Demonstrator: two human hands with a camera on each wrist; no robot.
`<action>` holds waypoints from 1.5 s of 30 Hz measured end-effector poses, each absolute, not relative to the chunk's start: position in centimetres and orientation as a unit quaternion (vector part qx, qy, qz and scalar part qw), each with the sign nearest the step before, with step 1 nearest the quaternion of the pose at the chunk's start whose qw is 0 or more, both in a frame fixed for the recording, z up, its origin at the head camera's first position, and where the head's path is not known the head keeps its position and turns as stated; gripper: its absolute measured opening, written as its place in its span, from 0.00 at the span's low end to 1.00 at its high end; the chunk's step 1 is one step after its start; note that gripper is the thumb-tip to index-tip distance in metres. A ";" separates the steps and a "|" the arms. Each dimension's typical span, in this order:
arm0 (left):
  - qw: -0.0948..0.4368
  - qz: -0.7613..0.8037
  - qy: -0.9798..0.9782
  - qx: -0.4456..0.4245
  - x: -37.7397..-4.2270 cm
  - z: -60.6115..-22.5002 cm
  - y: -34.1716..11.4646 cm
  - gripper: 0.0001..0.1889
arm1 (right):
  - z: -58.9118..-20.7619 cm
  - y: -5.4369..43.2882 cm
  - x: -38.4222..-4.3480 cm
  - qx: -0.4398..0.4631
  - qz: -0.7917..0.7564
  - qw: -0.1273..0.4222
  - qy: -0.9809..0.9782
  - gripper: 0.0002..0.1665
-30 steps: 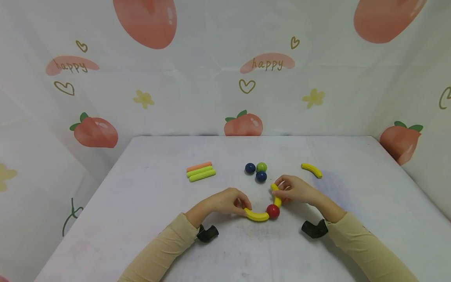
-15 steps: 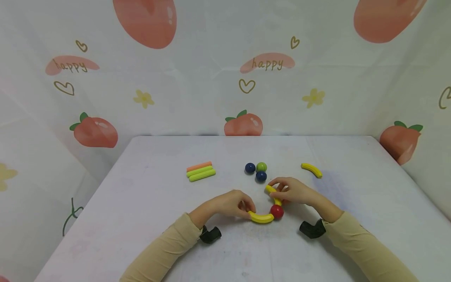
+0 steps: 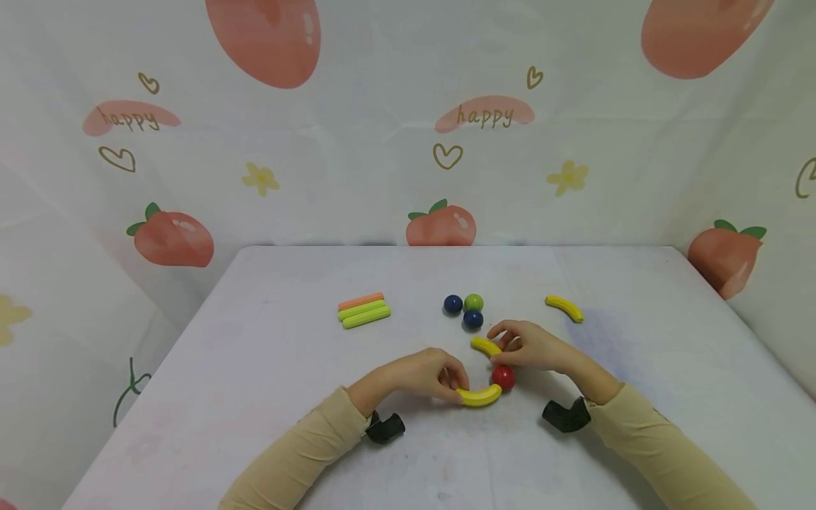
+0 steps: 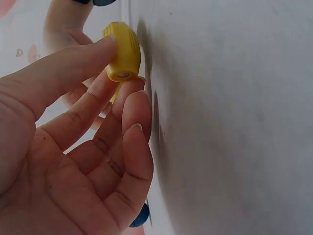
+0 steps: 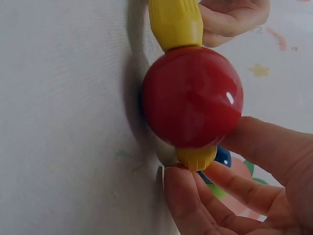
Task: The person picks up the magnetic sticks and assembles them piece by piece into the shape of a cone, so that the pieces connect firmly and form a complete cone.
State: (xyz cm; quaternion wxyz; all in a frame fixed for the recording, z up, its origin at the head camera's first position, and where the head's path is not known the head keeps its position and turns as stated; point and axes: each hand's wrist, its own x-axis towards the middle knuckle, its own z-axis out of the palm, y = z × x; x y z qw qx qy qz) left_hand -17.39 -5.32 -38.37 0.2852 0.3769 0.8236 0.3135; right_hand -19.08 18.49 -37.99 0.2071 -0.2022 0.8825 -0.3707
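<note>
My left hand (image 3: 426, 374) pinches the left end of a yellow curved rod (image 3: 479, 397), thumb on one side and fingers on the other. That rod's far end meets a red ball (image 3: 503, 378), and in the right wrist view the ball (image 5: 192, 97) sits between two yellow pieces. From the ball a second yellow curved rod (image 3: 486, 346) leads back and to the left. My right hand (image 3: 534, 347) pinches this rod close to the ball, covering part of it. In the left wrist view, the end of the first rod (image 4: 124, 51) shows a small round socket.
Beyond the hands, two dark blue balls (image 3: 473, 320) and a green ball (image 3: 474, 302) cluster together. A loose yellow curved rod (image 3: 564, 309) lies at the back right. Several straight rods (image 3: 364, 310), lime and orange, lie side by side at the back left of the white table (image 3: 280, 283).
Both hands have shifted the joined rods and ball: the near rod has slid rightward, and the second rod's free end has swung to the left. My right hand's grip has come nearer the ball.
</note>
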 end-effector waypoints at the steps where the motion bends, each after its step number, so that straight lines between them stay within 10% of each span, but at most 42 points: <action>1: 0.286 0.313 0.823 0.378 -17.3 -38.4 -5.2 0.07 | -38.0 18.5 -19.1 -0.203 -0.373 0.205 0.882 0.24; 16: 0.293 0.322 0.817 0.377 -17.3 -37.8 -4.7 0.08 | -38.1 18.2 -19.3 -0.210 -0.376 0.194 0.881 0.17; 30: 0.137 0.369 0.867 0.306 -22.2 -37.3 -5.4 0.11 | -38.3 18.2 -19.5 -0.197 -0.378 0.212 0.879 0.17; 45: 0.113 0.375 0.874 0.286 -23.8 -37.9 -3.2 0.14 | -38.6 18.5 -19.6 -0.204 -0.385 0.212 0.875 0.17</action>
